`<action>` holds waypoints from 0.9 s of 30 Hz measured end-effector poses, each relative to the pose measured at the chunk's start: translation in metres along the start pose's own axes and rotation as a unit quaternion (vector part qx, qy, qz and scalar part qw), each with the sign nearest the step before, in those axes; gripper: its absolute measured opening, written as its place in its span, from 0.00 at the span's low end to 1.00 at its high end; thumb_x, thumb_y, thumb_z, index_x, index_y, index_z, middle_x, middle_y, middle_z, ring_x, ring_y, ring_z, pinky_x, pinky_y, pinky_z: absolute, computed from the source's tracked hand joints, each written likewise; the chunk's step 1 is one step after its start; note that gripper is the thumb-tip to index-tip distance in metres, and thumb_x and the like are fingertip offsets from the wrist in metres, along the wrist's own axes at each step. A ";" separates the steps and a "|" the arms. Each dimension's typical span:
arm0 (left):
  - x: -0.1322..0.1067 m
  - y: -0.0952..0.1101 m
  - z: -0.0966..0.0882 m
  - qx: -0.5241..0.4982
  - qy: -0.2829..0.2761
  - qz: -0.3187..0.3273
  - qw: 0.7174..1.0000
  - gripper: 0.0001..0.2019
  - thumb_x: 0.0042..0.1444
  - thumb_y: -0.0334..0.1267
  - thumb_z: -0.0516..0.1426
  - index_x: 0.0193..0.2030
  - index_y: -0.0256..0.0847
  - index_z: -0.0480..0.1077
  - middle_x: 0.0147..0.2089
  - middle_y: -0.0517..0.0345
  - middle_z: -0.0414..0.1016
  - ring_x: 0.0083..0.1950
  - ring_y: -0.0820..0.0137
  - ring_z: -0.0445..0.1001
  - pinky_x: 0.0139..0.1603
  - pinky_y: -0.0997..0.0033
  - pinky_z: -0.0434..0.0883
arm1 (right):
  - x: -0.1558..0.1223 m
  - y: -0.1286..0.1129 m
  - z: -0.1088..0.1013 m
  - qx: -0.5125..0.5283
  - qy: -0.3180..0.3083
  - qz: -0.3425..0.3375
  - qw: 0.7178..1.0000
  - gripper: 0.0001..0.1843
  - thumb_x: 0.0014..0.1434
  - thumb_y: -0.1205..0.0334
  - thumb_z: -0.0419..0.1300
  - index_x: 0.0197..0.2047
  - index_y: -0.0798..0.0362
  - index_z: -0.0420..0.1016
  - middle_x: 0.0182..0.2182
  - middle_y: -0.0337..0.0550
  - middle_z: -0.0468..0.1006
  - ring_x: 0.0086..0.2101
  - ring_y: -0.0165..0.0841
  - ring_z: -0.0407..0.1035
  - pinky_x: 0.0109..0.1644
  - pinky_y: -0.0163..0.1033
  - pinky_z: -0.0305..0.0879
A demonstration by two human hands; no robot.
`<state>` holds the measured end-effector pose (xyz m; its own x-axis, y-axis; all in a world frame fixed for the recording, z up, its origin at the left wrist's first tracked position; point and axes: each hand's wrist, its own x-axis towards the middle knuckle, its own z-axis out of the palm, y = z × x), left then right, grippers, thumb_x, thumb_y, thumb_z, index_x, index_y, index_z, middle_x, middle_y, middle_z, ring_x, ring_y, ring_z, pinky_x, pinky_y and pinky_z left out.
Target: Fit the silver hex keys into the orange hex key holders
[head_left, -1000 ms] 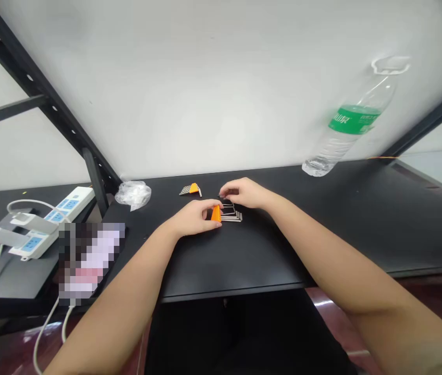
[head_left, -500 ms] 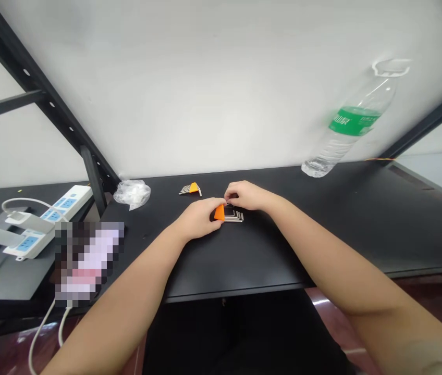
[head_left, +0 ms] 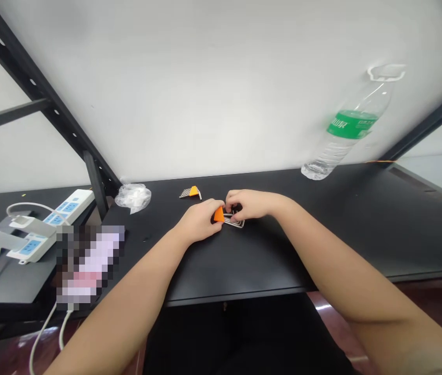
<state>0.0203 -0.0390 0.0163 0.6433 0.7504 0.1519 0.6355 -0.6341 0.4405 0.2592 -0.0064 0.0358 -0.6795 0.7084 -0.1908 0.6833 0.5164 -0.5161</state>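
Gleaming steel hex keys (head_left: 233, 222), orange plastic holder (head_left: 218, 214)

From where I stand, the left hand (head_left: 197, 220) covers much of the orange plastic holder (head_left: 218, 214) and the right hand (head_left: 249, 204) hides part of the stack of steel hex keys (head_left: 233, 221), so I cannot count the keys or tell whether either hand grips anything. The second hex key set (head_left: 190, 193) is too small to count, and the print on the green bottle label (head_left: 349, 125) is barely legible. A pixelated blur (head_left: 88, 263) masks whatever sits at the bench's left end, and both forearms (head_left: 127, 307) run off the bottom edge.
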 end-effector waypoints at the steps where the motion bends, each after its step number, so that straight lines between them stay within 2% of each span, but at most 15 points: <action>1: 0.000 -0.001 0.001 0.003 0.002 0.002 1.000 0.17 0.55 0.35 0.60 0.53 0.45 0.72 0.47 0.55 0.76 0.43 0.64 0.75 0.45 0.66 0.71 | -0.001 0.000 0.000 0.005 -0.007 -0.007 1.000 0.13 0.55 0.57 0.67 0.45 0.48 0.82 0.50 0.45 0.76 0.42 0.37 0.73 0.43 0.37 0.67; 5: 0.001 -0.001 0.003 -0.004 0.007 0.009 1.000 0.17 0.56 0.34 0.59 0.53 0.46 0.72 0.47 0.56 0.76 0.44 0.65 0.75 0.46 0.67 0.71 | -0.005 0.008 -0.002 0.024 -0.017 -0.023 0.999 0.19 0.55 0.68 0.61 0.48 0.45 0.83 0.53 0.43 0.76 0.44 0.37 0.73 0.45 0.37 0.67; 7: 0.001 -0.001 0.003 -0.012 0.005 0.011 1.000 0.16 0.56 0.34 0.59 0.53 0.46 0.72 0.46 0.57 0.76 0.44 0.65 0.75 0.44 0.67 0.70 | -0.005 0.013 -0.003 0.019 -0.015 -0.020 0.999 0.21 0.54 0.71 0.60 0.49 0.44 0.83 0.52 0.43 0.76 0.44 0.36 0.73 0.45 0.36 0.67; 17: 0.001 0.001 0.001 -0.023 -0.012 -0.004 1.000 0.16 0.57 0.35 0.59 0.53 0.45 0.73 0.42 0.58 0.77 0.41 0.65 0.75 0.42 0.67 0.69 | 0.001 0.014 -0.002 0.007 -0.012 -0.022 1.000 0.13 0.58 0.66 0.60 0.44 0.47 0.83 0.47 0.43 0.77 0.41 0.34 0.72 0.43 0.36 0.67; 21: 0.001 0.000 0.001 -0.026 -0.011 -0.008 1.000 0.17 0.57 0.35 0.59 0.54 0.44 0.72 0.45 0.56 0.78 0.43 0.64 0.76 0.43 0.67 0.69 | -0.001 0.013 -0.001 0.015 -0.025 -0.029 0.999 0.12 0.58 0.65 0.60 0.41 0.47 0.84 0.48 0.42 0.77 0.42 0.35 0.73 0.44 0.36 0.67; 24: 0.001 -0.002 0.003 -0.028 0.001 -0.006 1.000 0.19 0.55 0.34 0.59 0.55 0.45 0.72 0.48 0.56 0.79 0.45 0.64 0.76 0.44 0.67 0.69 | -0.003 0.007 -0.001 0.002 -0.039 -0.008 0.999 0.08 0.56 0.58 0.65 0.39 0.47 0.84 0.47 0.44 0.77 0.40 0.36 0.72 0.42 0.38 0.66; 27: 0.001 -0.003 0.005 -0.031 0.007 0.001 1.000 0.17 0.54 0.34 0.60 0.52 0.45 0.72 0.46 0.58 0.78 0.43 0.65 0.76 0.42 0.68 0.69 | -0.006 -0.001 -0.001 -0.022 -0.066 0.034 0.997 0.21 0.50 0.44 0.71 0.42 0.48 0.80 0.47 0.45 0.75 0.38 0.37 0.71 0.39 0.40 0.64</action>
<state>0.0212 -0.0371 0.0107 0.6390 0.7513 0.1650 0.6060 -0.6239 0.4935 0.2627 -0.0111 0.0380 -0.6587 0.6744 -0.3337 0.7379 0.4923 -0.4617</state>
